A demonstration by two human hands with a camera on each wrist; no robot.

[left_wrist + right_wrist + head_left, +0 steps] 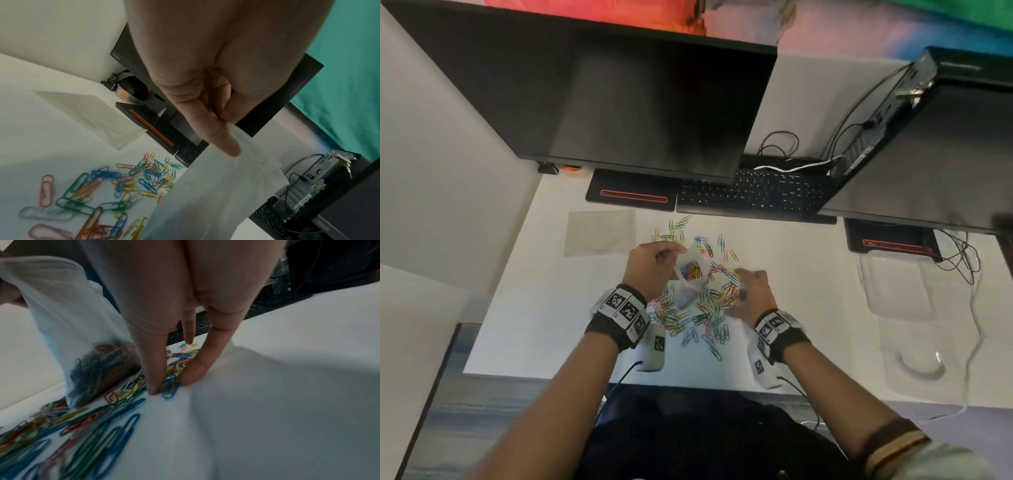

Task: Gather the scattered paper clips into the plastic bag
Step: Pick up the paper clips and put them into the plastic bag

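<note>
Coloured paper clips (702, 310) lie scattered across the middle of the white desk (808, 298). My left hand (654, 263) pinches the rim of a clear plastic bag (688, 277) and holds it upright among them, mouth open. A heap of clips (98, 368) fills the bag's bottom. The same pinch on the bag (226, 186) shows in the left wrist view, with loose clips (98, 190) below. My right hand (750, 291) is down on the desk just right of the bag. Its thumb and fingertips (154, 386) pinch a few clips (170, 386).
A black keyboard (753, 195) and two monitors (619, 92) stand behind the clips. A flat clear bag (599, 233) lies at the back left. Clear plastic trays (897, 291) and loose cables (962, 257) sit at the right. The desk's front edge is near my wrists.
</note>
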